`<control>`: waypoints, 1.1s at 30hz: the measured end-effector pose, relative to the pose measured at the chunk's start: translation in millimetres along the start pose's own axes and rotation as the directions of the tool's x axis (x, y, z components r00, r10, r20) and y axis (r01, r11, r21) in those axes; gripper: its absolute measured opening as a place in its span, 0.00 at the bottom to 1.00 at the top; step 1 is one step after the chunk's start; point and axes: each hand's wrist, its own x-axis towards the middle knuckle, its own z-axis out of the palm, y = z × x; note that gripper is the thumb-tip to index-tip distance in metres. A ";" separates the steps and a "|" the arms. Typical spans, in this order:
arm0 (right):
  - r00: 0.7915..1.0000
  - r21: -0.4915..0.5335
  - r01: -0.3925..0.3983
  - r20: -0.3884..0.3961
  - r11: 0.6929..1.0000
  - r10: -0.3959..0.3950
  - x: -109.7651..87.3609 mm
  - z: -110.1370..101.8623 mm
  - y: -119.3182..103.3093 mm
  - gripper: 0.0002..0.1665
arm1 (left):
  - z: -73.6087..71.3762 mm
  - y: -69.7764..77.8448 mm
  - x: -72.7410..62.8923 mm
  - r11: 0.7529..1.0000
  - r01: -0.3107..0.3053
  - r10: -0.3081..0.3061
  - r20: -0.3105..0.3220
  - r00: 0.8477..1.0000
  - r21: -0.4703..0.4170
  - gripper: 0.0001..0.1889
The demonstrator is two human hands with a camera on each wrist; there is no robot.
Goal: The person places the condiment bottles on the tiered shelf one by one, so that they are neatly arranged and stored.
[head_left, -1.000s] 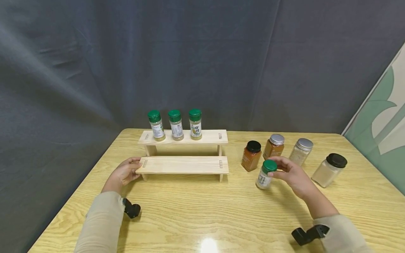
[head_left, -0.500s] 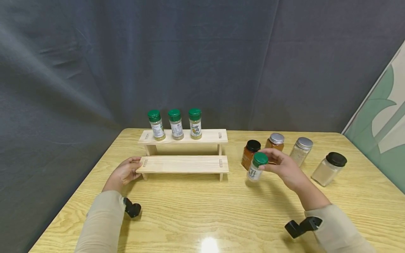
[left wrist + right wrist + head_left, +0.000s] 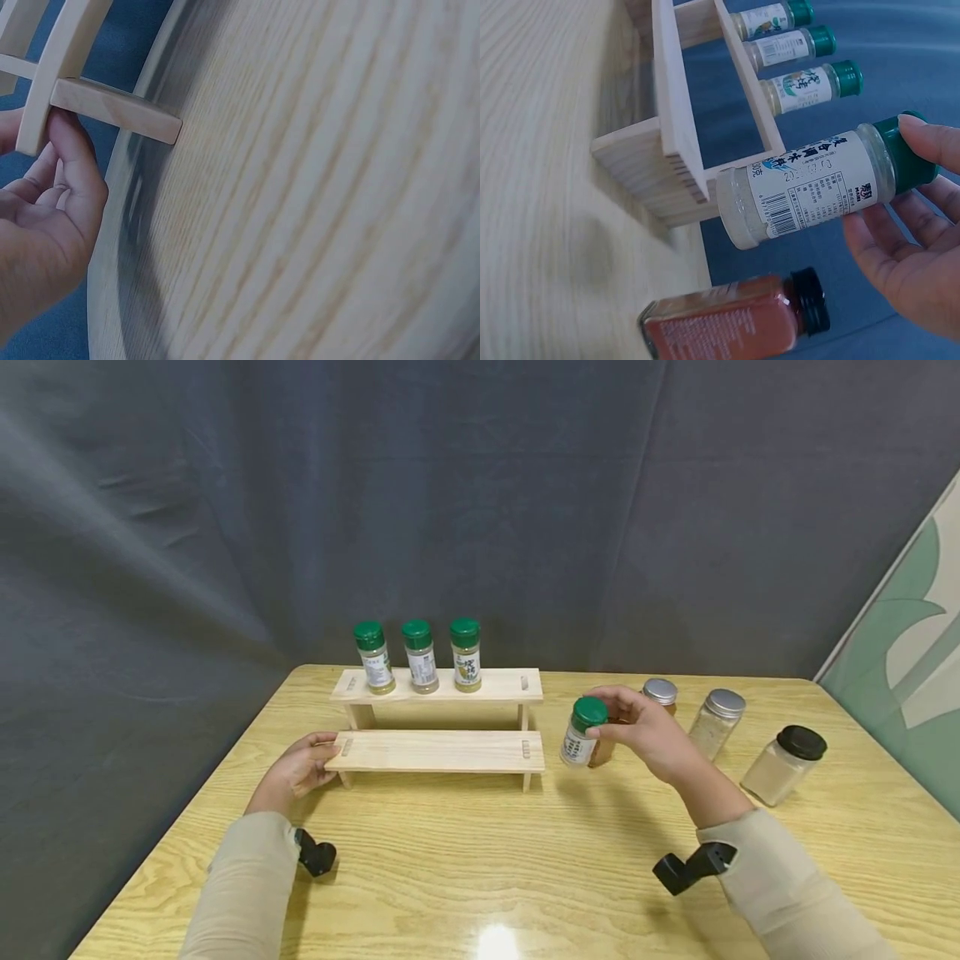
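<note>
My right hand [image 3: 647,735] pinches a green-capped spice jar [image 3: 580,737] by its cap, holding it above the table to the right of the wooden two-tier rack [image 3: 442,750]. In the right wrist view the jar [image 3: 810,184] shows a white printed label and pale contents. My left hand [image 3: 298,767] grips the left end of the rack's lower shelf; in the left wrist view its thumb and fingers pinch the board [image 3: 56,82] beside a leg. On the upper shelf, three green-capped spice jars [image 3: 423,664] stand in a row towards the left.
A black-capped jar of red-brown spice [image 3: 727,319] stands behind the held jar, partly hidden in the head view. Farther right are two silver-capped jars [image 3: 715,723] and a black-capped jar of pale powder [image 3: 780,767]. A dark curtain [image 3: 480,518] hangs behind the table.
My right hand has lifted the green-capped spice jar and carried it left, towards the rack, now in front of the black-capped red-brown jar. The left hand keeps its grip on the shelf.
</note>
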 end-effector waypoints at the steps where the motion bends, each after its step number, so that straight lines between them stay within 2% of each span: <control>1: 1.000 0.002 -0.002 0.003 1.000 0.002 1.9 0.7 -1.2 0.29 | 0.3 0.3 -0.2 1.000 0.000 0.000 -0.001 1.000 0.003 0.17; 8: 1.000 0.017 -0.004 -0.015 1.000 0.004 14.8 4.6 -10.2 0.28 | 3.0 0.1 -0.2 1.000 0.006 -0.007 0.002 1.000 0.028 0.18; 17: 0.998 0.026 0.026 -0.051 0.999 -0.025 32.7 9.6 -23.0 0.27 | -0.9 -0.4 1.6 0.999 0.014 -0.013 -0.005 1.000 0.044 0.20; 28: 0.998 0.106 0.045 -0.048 0.993 -0.040 53.5 19.0 -36.2 0.25 | -2.2 0.5 0.0 0.999 0.006 -0.005 -0.006 1.000 0.043 0.22; 33: 0.998 0.108 0.047 -0.045 0.993 -0.042 61.7 20.1 -37.3 0.25 | -1.4 -0.6 1.5 0.999 0.006 -0.006 0.003 1.000 0.044 0.20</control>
